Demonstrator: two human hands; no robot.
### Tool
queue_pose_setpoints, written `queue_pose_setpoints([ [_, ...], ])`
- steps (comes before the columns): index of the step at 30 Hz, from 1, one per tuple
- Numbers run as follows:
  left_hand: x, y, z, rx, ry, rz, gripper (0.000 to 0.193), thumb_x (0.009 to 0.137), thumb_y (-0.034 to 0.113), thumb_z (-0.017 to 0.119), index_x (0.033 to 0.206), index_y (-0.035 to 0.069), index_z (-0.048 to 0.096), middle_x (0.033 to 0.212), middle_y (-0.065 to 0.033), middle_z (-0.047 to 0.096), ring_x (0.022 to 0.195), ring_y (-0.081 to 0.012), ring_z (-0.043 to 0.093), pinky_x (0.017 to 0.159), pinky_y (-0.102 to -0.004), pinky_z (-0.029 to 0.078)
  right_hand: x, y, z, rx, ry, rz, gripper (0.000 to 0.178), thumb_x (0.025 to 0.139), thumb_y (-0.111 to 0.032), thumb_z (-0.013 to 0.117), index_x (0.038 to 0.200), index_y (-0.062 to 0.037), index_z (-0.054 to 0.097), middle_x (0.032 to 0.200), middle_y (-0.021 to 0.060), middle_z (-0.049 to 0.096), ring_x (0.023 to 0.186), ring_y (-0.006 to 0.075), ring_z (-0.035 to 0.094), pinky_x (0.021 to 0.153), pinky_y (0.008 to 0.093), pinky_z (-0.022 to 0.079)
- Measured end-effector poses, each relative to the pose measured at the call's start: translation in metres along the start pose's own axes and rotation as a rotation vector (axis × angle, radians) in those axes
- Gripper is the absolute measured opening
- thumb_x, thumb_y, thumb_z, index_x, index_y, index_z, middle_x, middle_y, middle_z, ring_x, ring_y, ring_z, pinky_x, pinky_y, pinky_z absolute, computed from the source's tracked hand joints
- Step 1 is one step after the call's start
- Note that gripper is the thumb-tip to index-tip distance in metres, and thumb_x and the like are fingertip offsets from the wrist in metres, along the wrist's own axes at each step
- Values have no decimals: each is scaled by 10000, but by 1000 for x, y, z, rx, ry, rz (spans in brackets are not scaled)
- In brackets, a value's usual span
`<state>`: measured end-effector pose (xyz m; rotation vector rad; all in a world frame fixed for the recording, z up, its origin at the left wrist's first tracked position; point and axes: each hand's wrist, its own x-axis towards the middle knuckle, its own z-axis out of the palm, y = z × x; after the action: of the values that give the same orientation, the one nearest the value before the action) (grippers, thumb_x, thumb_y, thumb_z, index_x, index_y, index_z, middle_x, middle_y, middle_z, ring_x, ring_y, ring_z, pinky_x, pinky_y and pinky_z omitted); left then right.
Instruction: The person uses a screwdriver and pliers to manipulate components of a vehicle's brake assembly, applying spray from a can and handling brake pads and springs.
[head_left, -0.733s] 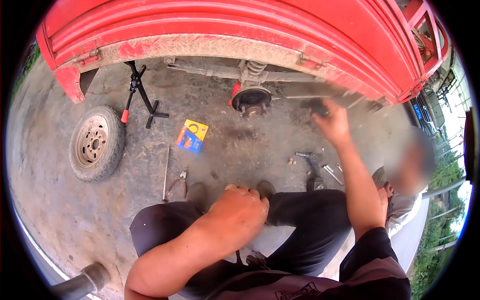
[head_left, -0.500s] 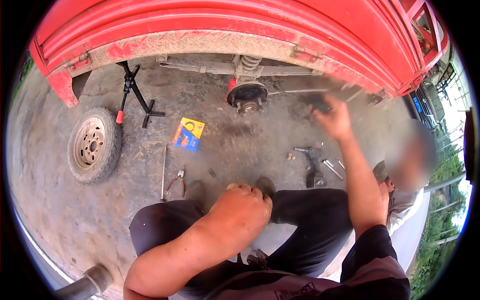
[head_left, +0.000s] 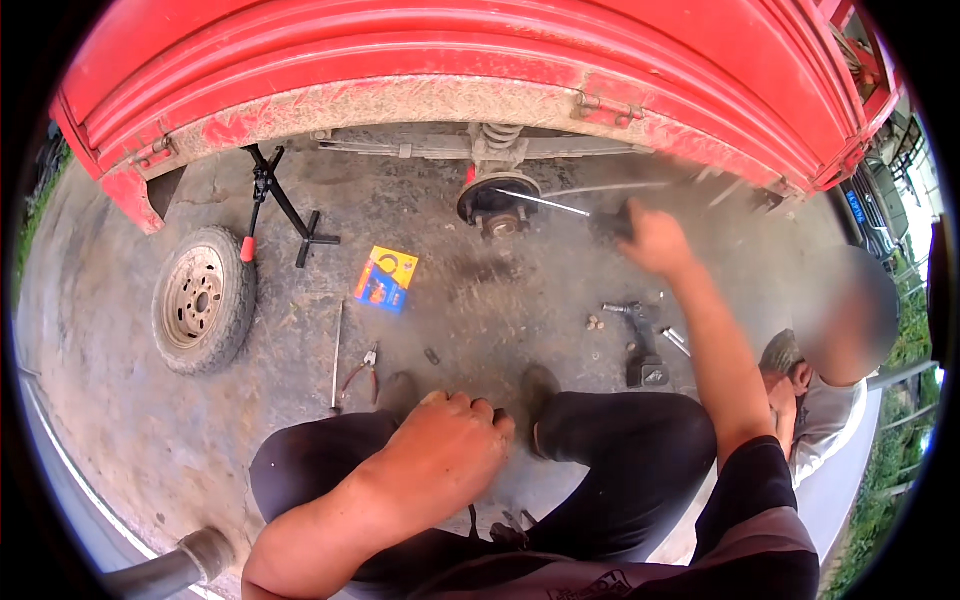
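Observation:
My right hand [head_left: 655, 240] reaches forward below the red truck body, closed around a blurred, dark-handled tool with a long thin metal shaft [head_left: 545, 202]. The shaft's far end lies in front of the dirty, round wheel hub assembly [head_left: 500, 205] under the truck. My left hand [head_left: 450, 440] hangs between my knees, its back turned up and fingers curled in. Whatever it may hold is hidden. Closest to it on the ground are red-handled pliers [head_left: 362, 374] and a long rod-like tool [head_left: 337, 355] with a dark end.
A removed wheel [head_left: 203, 302] leans at left beside a black stand [head_left: 290, 208]. A yellow-blue box [head_left: 386, 279] lies mid-floor. A cordless power tool [head_left: 640, 345], small nuts [head_left: 595, 322] and sockets [head_left: 676, 341] lie at right. Another person [head_left: 835, 340] crouches at far right.
My right hand has shifted slightly left and down, its fingers closing, and the shiny shaft now shows before the hub. My left hand has moved a little left and down.

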<state>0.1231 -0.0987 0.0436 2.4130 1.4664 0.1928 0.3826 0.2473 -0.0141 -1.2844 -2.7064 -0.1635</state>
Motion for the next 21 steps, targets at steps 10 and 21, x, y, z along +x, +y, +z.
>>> queue_pose_setpoints([
  [10,7,-6,-6,82,-191,0,313,906,206,638,1156,21,676,865,-89,663,837,-256,659,764,-375,502,-10,48,42,168,145,30,277,879,-342,749,1038,-118,708,853,181,727,826,408,700,723,514,556],
  [21,27,3,-22,11,-203,-82,140,913,159,582,998,67,645,944,-108,608,930,-273,594,838,-394,453,31,20,65,206,194,-75,343,855,-401,799,962,-80,739,846,167,718,783,388,696,697,487,554],
])
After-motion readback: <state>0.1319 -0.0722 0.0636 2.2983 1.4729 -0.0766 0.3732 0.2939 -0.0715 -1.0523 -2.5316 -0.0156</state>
